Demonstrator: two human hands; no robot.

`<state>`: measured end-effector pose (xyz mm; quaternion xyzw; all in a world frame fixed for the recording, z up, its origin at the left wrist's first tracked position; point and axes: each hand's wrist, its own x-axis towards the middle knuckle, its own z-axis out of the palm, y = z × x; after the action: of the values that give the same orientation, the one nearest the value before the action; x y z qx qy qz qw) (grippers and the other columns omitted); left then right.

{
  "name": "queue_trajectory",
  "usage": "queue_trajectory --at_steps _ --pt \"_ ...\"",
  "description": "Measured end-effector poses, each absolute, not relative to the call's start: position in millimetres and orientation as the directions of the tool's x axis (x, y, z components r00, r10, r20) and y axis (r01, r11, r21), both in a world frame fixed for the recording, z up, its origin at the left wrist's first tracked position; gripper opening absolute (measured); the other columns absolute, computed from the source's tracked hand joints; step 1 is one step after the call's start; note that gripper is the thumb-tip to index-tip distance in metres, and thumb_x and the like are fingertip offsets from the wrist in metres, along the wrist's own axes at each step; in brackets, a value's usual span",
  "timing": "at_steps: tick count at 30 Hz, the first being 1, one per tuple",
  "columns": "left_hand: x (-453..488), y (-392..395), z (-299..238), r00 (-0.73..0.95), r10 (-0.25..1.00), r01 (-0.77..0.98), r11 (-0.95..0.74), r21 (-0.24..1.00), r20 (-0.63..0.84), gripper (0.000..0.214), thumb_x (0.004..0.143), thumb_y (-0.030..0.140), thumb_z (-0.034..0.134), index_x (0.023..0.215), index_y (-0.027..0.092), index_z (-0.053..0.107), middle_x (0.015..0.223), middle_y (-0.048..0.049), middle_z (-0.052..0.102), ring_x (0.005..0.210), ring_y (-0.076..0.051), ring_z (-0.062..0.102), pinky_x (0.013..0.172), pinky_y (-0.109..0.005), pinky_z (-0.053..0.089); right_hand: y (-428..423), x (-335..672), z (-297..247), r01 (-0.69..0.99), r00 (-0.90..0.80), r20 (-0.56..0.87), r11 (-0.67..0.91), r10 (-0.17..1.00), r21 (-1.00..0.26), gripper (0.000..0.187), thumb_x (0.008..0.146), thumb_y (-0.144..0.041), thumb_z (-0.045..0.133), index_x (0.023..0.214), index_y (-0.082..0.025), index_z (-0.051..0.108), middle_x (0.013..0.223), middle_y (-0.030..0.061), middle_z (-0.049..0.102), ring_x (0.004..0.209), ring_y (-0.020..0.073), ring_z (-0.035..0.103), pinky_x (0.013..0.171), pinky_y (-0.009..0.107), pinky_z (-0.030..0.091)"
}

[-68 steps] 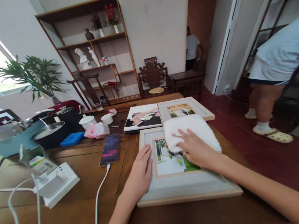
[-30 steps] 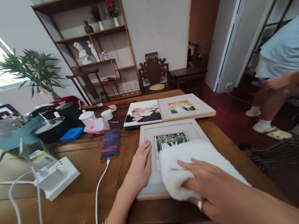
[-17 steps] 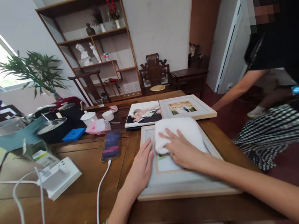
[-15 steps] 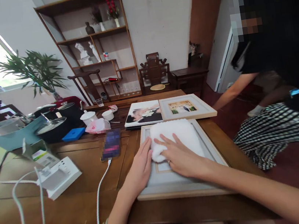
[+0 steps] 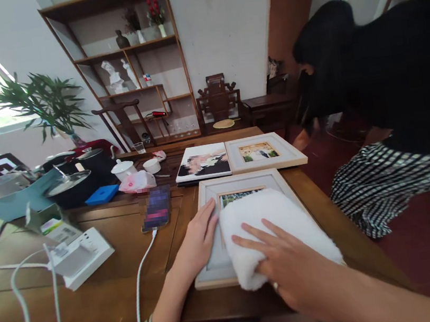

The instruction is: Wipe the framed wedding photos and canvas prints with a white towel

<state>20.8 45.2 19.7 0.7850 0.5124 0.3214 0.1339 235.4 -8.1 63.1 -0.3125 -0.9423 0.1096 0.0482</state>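
A folded white towel (image 5: 277, 232) lies over the lower right part of a picture frame (image 5: 215, 259) with pale wood edges. My right hand (image 5: 289, 262) presses on the towel with fingers spread, the thumb side tucked into its fold. Along the left side of the frame rests my left hand (image 5: 197, 238), its fingers stretched out flat and nothing in them. Above the towel shows the top strip of the framed photo (image 5: 239, 196); the rest of it is covered.
Behind lie a photo panel (image 5: 203, 161) and a second framed picture (image 5: 265, 151). To the left are a phone (image 5: 156, 207) on a white cable (image 5: 139, 278), a power strip (image 5: 82, 257), a blue box (image 5: 102, 194) and pots. At right a person (image 5: 386, 73) in black bends over.
My right hand has dragged the towel down and right toward the near edge, uncovering the photo's top. My left hand stays at the frame's side. The other person has bent lower.
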Motion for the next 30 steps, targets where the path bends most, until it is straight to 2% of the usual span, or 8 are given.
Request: queue_trajectory --at_steps 4,8,12,17,23,27,30 --pt "21 46 19 0.277 0.889 0.748 -0.438 0.499 0.366 0.038 0.091 0.027 0.038 0.126 0.015 0.049 0.137 -0.0105 0.046 0.127 -0.020 0.042 0.108 -0.040 0.032 -20 280 56 0.691 -0.705 0.052 0.701 0.708 -0.175 0.043 0.055 0.001 0.041 0.083 -0.018 0.068 0.142 0.0011 0.037 0.134 0.0300 0.019 0.108 0.058 0.017" --pt "22 46 20 0.285 0.892 0.762 -0.433 0.482 0.351 0.036 0.090 0.027 0.040 0.120 0.014 0.055 0.138 -0.0105 0.045 0.126 -0.022 0.043 0.107 -0.040 0.034 -26 314 50 0.735 -0.655 0.132 0.668 0.744 -0.116 0.036 0.055 0.000 0.040 0.072 -0.021 0.064 0.141 -0.0028 0.038 0.134 0.0270 0.020 0.109 0.055 0.019" --pt "23 46 21 0.309 0.894 0.759 -0.438 0.482 0.326 0.037 0.090 0.028 0.039 0.117 0.012 0.058 0.138 -0.0119 0.045 0.125 -0.023 0.045 0.106 -0.039 0.036 -7 323 45 0.769 -0.615 0.181 0.635 0.767 -0.080 0.035 0.061 -0.003 0.042 0.080 -0.021 0.065 0.141 0.0013 0.039 0.134 0.0258 0.022 0.107 0.054 0.023" --pt "23 46 24 0.326 0.880 0.741 -0.465 0.484 0.347 0.035 0.089 0.027 0.040 0.117 0.016 0.059 0.135 -0.0091 0.049 0.123 -0.023 0.047 0.104 -0.041 0.038 58 316 40 0.796 -0.577 0.249 0.604 0.778 -0.043 0.044 0.062 -0.004 0.045 0.098 -0.017 0.065 0.137 0.0096 0.045 0.133 0.0288 0.023 0.105 0.053 0.026" --pt "23 45 25 0.300 0.890 0.753 -0.443 0.487 0.344 0.035 0.088 0.026 0.041 0.117 0.015 0.059 0.134 -0.0095 0.050 0.122 -0.023 0.048 0.104 -0.042 0.038 91 303 42 0.773 -0.626 0.224 0.632 0.747 0.054 0.046 0.063 -0.002 0.044 0.102 -0.015 0.065 0.133 0.0104 0.049 0.134 0.0294 0.019 0.106 0.054 0.021" --pt "23 46 23 0.300 0.898 0.762 -0.428 0.486 0.322 0.038 0.088 0.027 0.041 0.119 0.013 0.057 0.135 -0.0110 0.048 0.123 -0.024 0.046 0.105 -0.040 0.037 55 298 50 0.760 -0.641 0.161 0.650 0.751 -0.006 0.041 0.062 0.001 0.044 0.094 -0.011 0.067 0.133 0.0152 0.048 0.134 0.0316 0.018 0.107 0.055 0.018" --pt "23 47 22 0.302 0.894 0.762 -0.435 0.480 0.331 0.037 0.088 0.027 0.041 0.119 0.013 0.057 0.135 -0.0111 0.049 0.123 -0.024 0.047 0.105 -0.041 0.037 15 298 54 0.757 -0.645 0.080 0.650 0.760 -0.069 0.038 0.060 0.001 0.046 0.087 -0.013 0.068 0.135 0.0151 0.046 0.134 0.0333 0.016 0.107 0.057 0.017"
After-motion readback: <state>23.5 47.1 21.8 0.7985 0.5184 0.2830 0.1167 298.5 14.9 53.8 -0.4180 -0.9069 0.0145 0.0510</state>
